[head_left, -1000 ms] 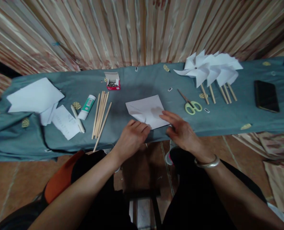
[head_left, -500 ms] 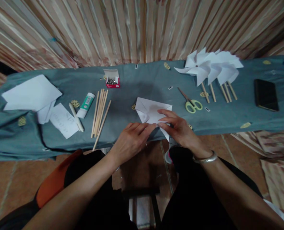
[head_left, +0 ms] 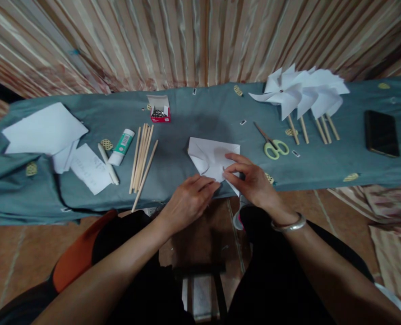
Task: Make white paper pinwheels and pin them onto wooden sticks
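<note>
A white paper square with folded flaps lies near the front edge of a table under a blue-grey cloth. My right hand pinches the paper's near right corner between thumb and fingers. My left hand rests on the cloth at the paper's near left edge, fingers curled and pressing on it. Green-handled scissors lie just right of the paper.
Left of the paper lie a bundle of wooden sticks, a glue stick, a white pen and loose paper sheets. A red box of pins sits behind. Finished white pinwheels and a black phone are at the right.
The paper was turned and pulled closer to the table's front edge. My right hand went from lying flat on it to pinching its corner; my left hand stayed at its near edge.
</note>
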`<state>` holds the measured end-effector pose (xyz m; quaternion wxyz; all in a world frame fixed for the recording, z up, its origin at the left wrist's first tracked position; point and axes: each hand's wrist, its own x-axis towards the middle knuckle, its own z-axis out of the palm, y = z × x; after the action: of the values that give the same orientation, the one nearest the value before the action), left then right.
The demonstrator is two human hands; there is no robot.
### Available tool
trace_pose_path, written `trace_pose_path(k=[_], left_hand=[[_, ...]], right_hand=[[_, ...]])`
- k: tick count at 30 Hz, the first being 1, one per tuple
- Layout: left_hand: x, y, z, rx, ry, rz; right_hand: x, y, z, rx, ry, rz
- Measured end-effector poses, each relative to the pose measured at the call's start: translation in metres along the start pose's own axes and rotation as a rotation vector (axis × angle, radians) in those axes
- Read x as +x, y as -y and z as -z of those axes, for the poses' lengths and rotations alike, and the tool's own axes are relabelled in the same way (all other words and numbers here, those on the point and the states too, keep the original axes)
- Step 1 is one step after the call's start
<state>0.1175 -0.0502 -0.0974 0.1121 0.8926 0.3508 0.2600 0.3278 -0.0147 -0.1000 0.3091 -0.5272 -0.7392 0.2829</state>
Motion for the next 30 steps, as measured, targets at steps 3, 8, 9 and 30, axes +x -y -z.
trace_pose_path(k=[3,8,9,30], left_hand=[[0.0,-0.001,-0.002,-0.01,-0.033,0.027],[0.002,0.001,-0.004,-0.03,-0.028,0.078],[0.002,0.002,-0.004,-0.038,-0.021,0.091],[0.005,0.006,-0.006,-0.111,-0.042,0.183]], right_hand=[[0.001,0.002,-0.005,-0.075,-0.042,0.038],[0.002,0.003,-0.011,-0.149,-0.09,0.084],[0.003,0.003,-0.012,-0.157,-0.097,0.087],[0.005,0.004,-0.017,-0.18,-0.107,0.087]])
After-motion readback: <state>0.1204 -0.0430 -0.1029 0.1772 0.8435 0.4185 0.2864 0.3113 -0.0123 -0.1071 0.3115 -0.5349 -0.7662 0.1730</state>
